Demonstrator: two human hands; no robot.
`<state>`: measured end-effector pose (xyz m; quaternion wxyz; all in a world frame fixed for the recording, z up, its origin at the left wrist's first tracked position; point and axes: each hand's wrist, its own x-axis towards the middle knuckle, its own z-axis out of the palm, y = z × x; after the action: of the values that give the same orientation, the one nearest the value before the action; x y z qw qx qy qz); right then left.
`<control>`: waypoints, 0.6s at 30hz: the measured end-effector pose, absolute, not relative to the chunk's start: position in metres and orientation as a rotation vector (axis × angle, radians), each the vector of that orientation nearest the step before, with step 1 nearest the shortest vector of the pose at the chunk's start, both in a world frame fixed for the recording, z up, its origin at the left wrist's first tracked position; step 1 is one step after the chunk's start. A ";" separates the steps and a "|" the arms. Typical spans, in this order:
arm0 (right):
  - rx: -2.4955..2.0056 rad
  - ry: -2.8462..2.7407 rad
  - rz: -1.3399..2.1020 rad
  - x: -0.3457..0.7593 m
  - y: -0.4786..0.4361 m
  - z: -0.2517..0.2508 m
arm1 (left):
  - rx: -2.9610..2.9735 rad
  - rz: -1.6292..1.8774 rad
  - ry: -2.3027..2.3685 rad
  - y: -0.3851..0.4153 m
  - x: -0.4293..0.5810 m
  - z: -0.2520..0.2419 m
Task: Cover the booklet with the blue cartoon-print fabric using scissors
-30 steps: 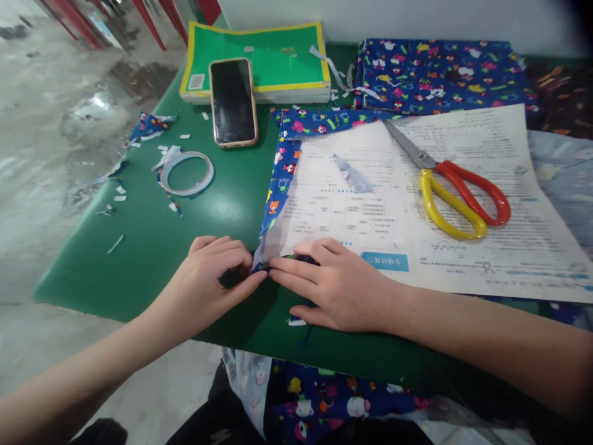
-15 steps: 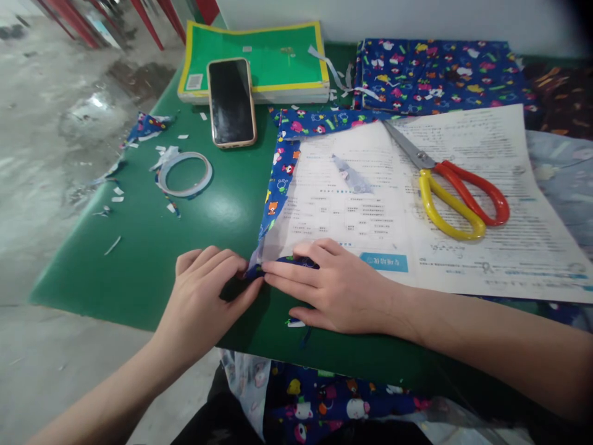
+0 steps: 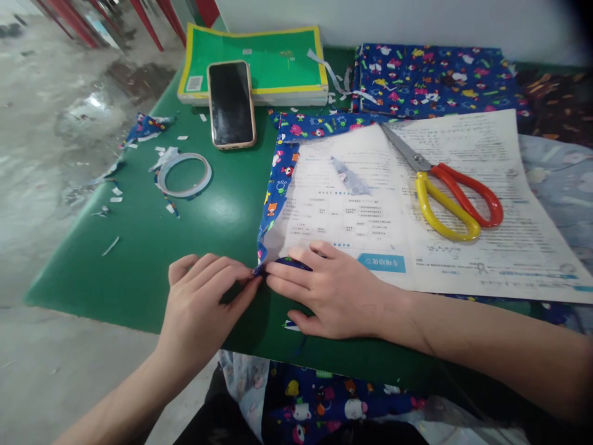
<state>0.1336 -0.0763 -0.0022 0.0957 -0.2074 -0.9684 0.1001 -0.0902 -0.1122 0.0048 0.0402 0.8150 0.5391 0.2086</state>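
Cloth [image 3: 277, 191] pinched at its corner by the left hand [image 3: 204, 303]

Thumb and fingertips press almost closed on the corner, just left of the right hand [image 3: 331, 290], which lies loosely open on the near fold. From the pinch, the cloth's side strip runs away from the hands, leaning slightly right. Printed paper [image 3: 343, 219] stretches lengthwise, left to right, beyond the right hand; scissors [image 3: 420, 162] on it point away and left.

Before me on the flat green table [image 3: 222, 216], blue animal-print cloth [image 3: 278, 179] under the printed white paper sheet [image 3: 395, 210], red-and-yellow-handled metal scissors [image 3: 422, 164] on top; to my left, the round white tape roll [image 3: 162, 177]; behind it, the rectangular black phone [image 3: 231, 105], overlapping the thick green-and-yellow paper book [image 3: 282, 65].
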 end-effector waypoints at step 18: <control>-0.533 -2.703 0.262 0.143 -0.072 -0.006 | 2.797 0.740 1.430 -0.113 -0.087 0.003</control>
<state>0.1427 -0.0722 -0.0065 0.1860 -0.1893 -0.9596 0.0931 -0.0867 -0.1133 0.0034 -0.0431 0.8658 0.4427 0.2290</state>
